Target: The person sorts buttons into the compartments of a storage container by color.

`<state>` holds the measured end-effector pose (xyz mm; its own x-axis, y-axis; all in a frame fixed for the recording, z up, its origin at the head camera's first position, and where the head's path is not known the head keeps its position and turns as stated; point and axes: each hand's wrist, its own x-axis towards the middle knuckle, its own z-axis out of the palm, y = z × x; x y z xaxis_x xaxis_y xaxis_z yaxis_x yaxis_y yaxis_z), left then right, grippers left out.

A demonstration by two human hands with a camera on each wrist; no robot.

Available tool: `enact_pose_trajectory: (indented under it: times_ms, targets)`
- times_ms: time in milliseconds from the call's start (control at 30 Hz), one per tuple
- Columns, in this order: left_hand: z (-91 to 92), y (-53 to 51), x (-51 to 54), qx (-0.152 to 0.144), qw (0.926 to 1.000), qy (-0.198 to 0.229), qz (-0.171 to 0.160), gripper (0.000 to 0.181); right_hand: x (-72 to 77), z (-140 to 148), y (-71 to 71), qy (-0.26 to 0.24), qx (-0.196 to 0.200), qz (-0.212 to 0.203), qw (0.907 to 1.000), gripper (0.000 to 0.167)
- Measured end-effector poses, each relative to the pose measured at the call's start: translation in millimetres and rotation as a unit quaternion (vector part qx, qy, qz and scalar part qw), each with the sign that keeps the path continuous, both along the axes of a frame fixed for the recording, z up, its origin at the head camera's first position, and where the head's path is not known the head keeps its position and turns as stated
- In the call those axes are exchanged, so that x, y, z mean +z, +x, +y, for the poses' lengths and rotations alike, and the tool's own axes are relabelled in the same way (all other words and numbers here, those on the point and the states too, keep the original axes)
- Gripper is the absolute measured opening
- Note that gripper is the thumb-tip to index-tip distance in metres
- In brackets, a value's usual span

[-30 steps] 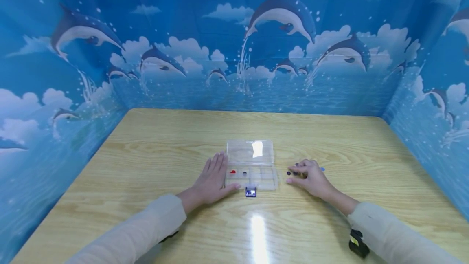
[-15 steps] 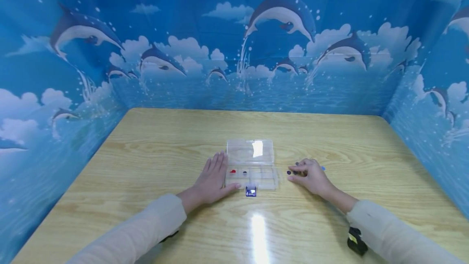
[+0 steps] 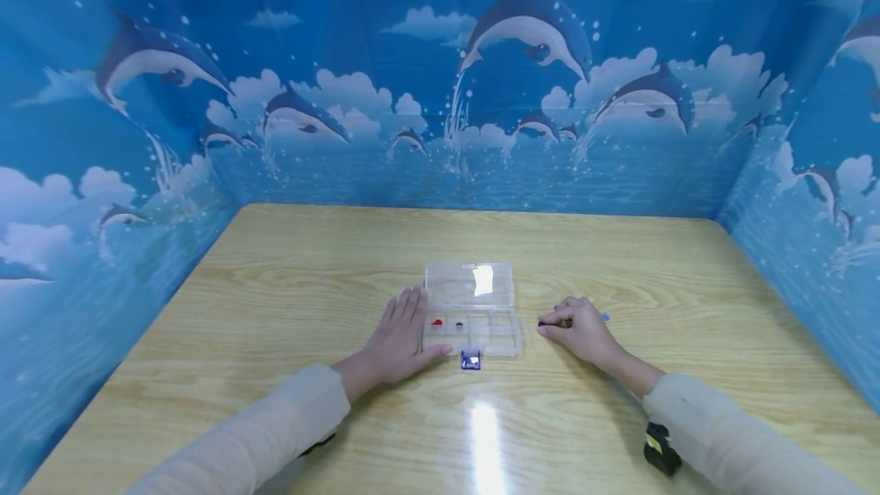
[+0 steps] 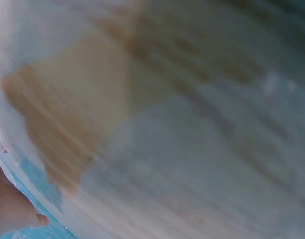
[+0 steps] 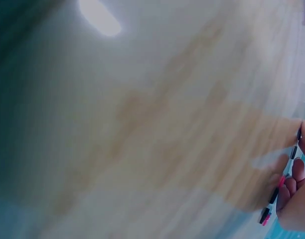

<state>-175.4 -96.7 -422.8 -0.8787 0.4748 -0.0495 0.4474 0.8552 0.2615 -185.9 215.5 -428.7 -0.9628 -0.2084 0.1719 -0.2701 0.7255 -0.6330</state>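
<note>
A clear plastic compartment box (image 3: 505,342) lies open on the table, its lid (image 3: 454,286) folded back. One compartment has a small red piece (image 3: 437,322) in it, and the one beside it a small dark piece (image 3: 459,325). My left hand (image 3: 395,338) lies with straight fingers along the box's left side, the thumb across its front corner. To the right of the box, my right hand (image 3: 583,329) pinches a small dark round piece (image 5: 299,134) between thumb and finger. More small dark and pink pieces (image 5: 264,215) sit under that hand, mostly hidden in the head view.
A small purple-blue tab (image 3: 470,360) is at the box's front edge. Just behind the right hand lies a small blue piece (image 3: 605,317). The wood-grain table (image 3: 330,250) is enclosed by a dolphin-print curtain (image 3: 385,166).
My right hand has moved slightly left, and its thumb and finger have closed on the dark round piece that lay by the fingertips. The left hand and the box have stayed put.
</note>
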Motion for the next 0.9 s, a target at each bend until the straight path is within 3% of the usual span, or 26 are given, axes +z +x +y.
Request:
enact_pose_trajectory:
  times_ms: [400, 600, 767, 900]
  targets:
    - [-0.5, -0.4, -0.8, 0.003, 1.0, 0.0, -0.001, 0.093, 1.4, -3, -0.4, 0.006, -0.011, 0.021, 0.9997, 0.006]
    - [-0.8, -0.5, -1.0, 0.004, 1.0, 0.0, -0.001, 0.094, 3.1, -4, -0.7, -0.025, 0.017, 0.029, 0.9991, 0.003]
    - [-0.8, -0.3, -1.1, 0.003, 1.0, 0.0, 0.0, 0.094, -6.7, 0, -4.7, -0.08, 0.059, 0.071, 0.9925, 0.007]
    - [-1.0, -0.4, -1.1, 0.002, 1.0, 0.001, 0.001, 0.094, -5.7, 0, -4.8, -0.078, 0.053, 0.062, 0.9936, 0.008]
